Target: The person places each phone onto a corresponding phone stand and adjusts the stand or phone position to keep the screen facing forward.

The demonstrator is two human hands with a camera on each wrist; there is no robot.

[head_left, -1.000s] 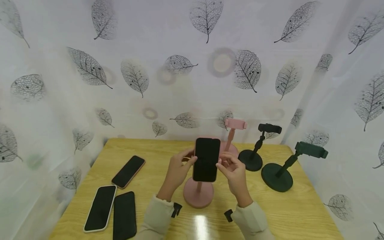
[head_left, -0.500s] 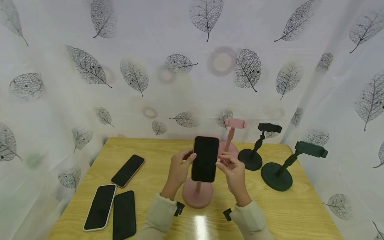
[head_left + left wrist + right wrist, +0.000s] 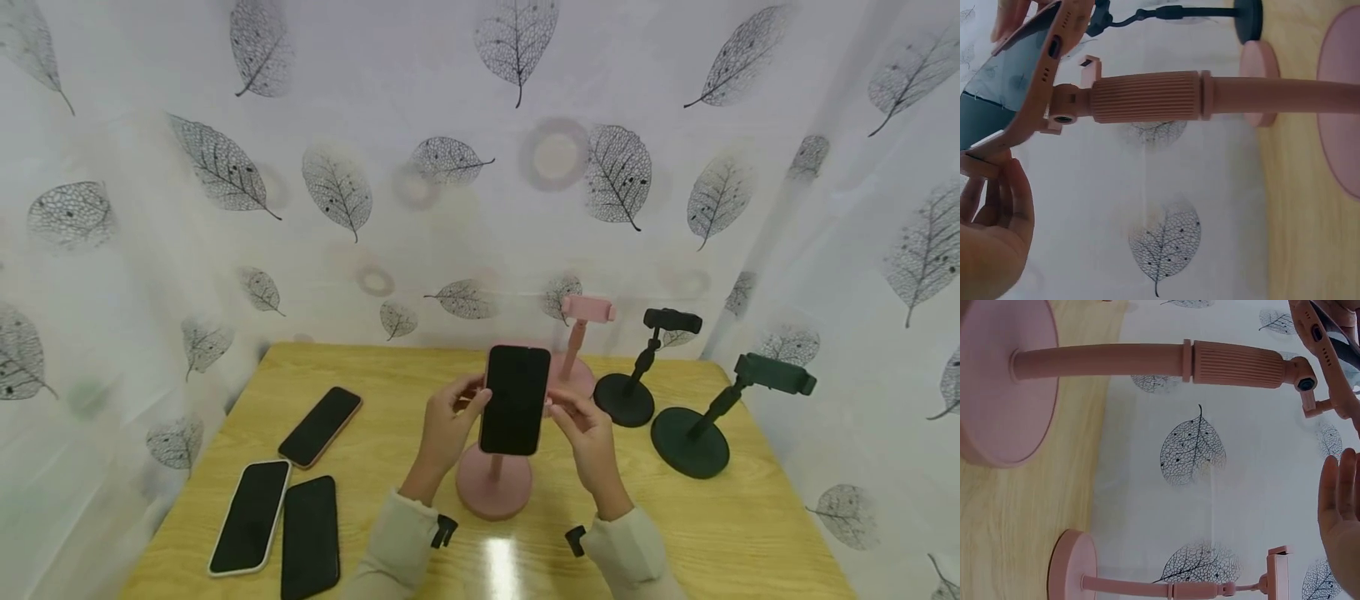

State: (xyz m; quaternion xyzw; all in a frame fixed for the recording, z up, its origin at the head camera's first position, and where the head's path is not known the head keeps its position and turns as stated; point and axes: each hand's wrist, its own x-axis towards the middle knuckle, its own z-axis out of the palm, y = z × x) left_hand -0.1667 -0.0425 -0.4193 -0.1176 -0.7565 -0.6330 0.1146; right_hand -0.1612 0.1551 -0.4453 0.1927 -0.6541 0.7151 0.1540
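Upright on a pink phone stand is a pink-edged smartphone, its dark screen towards me. My left hand grips the stand's clamp at the phone's left edge, thumb at the screen's border and other fingers behind. In the left wrist view those curled fingers meet the pink clamp end. On the opposite side, my right hand pinches near the clamp's right end, thumb just beside the phone's edge. The ribbed neck of the stand runs up behind the phone in the right wrist view.
Behind and right stand another pink phone stand, a black one and a dark green one. Three phones lie at left: one pink-edged, one white-edged, one black. A leaf-print curtain backs the wooden table.
My right thumb has shifted slightly outward, off the phone's right edge. The left hand keeps its hold, and the phone and stand stay nearly in place.
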